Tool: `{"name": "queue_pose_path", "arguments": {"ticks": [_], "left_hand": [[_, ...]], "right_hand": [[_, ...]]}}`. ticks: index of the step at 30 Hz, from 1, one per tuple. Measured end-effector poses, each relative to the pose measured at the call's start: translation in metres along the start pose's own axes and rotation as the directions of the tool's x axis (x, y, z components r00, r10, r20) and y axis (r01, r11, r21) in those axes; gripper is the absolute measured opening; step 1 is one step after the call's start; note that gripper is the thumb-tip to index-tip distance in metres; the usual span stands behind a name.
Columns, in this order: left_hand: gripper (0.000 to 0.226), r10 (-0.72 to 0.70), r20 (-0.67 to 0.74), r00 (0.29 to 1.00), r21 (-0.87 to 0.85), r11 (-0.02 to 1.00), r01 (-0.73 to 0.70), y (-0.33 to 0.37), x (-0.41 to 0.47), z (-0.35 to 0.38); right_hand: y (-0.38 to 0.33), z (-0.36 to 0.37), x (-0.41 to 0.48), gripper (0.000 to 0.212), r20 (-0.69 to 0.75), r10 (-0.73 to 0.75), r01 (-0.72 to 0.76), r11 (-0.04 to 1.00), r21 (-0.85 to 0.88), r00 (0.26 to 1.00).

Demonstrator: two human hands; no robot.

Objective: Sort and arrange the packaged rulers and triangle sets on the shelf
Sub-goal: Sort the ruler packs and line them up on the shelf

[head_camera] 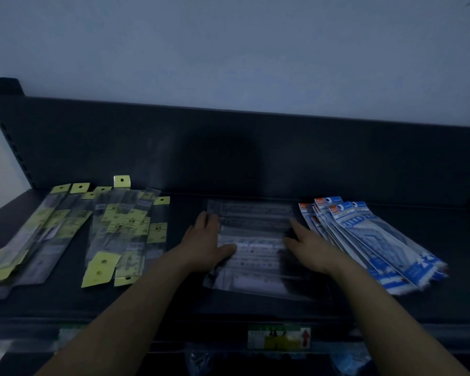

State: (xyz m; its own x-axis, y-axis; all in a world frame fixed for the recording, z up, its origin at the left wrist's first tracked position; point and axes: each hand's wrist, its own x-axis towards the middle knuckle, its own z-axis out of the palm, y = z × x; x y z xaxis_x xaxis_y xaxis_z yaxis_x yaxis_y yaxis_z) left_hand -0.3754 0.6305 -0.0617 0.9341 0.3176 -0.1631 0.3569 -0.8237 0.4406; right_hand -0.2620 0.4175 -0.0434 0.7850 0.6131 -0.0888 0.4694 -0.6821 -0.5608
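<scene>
Head view: on the dark shelf (pixel 174 297), a pile of clear ruler packs (pixel 253 226) lies crosswise in the middle. The left hand (pixel 205 241) rests flat on its left end and the right hand (pixel 308 245) on its right end. Both grips are released, fingers straight. Yellow-tagged ruler packs (pixel 125 232) lie scattered to the left, and blue triangle sets (pixel 377 240) are fanned just to the right.

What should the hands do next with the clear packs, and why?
Probably press both hands inward to square the pile: the left hand and right hand flank the clear ruler packs, whose near edges look staggered, and the blue packs sit close on the right.
</scene>
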Motion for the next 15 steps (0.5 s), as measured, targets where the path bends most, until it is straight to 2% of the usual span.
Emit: {"name": "queue_pose_path", "arguments": {"ticks": [2, 5, 8, 10, 12, 15], "left_hand": [[0.097, 0.002, 0.0, 1.0, -0.006, 1.0, -0.002, 0.001, -0.002, 0.0], [0.097, 0.002, -0.057, 0.998, -0.027, 1.0, -0.003, -0.001, -0.007, -0.003], [0.104, -0.007, -0.109, 0.994, -0.099, 0.995, -0.003, -0.004, -0.018, -0.01], [0.11, 0.012, -0.076, 0.997, -0.165, 0.986, -0.024, -0.004, -0.026, -0.013], [0.118, 0.044, -0.016, 0.999, -0.198, 0.979, -0.046, -0.004, -0.036, -0.012], [0.119, 0.088, 0.034, 0.996, -0.092, 0.992, -0.084, -0.002, -0.047, 0.0]], "right_hand": [[-0.002, 0.002, -0.004, 0.053, 0.04, -0.013, 0.013, 1.0, 0.005, 0.999], [0.0, -0.003, -0.006, 0.043, -0.047, -0.058, 0.061, 0.996, 0.069, 0.997], [-0.002, -0.019, -0.026, 0.048, 0.064, -0.068, 0.061, 0.992, 0.111, 0.996], [0.002, -0.026, -0.04, 0.059, 0.121, -0.057, 0.047, 0.995, 0.083, 0.991], [0.004, -0.023, -0.052, 0.08, 0.186, -0.011, 0.011, 1.0, 0.001, 0.983], [0.01, -0.007, -0.065, 0.107, 0.204, -0.006, 0.005, 1.0, 0.003, 0.979]]}}
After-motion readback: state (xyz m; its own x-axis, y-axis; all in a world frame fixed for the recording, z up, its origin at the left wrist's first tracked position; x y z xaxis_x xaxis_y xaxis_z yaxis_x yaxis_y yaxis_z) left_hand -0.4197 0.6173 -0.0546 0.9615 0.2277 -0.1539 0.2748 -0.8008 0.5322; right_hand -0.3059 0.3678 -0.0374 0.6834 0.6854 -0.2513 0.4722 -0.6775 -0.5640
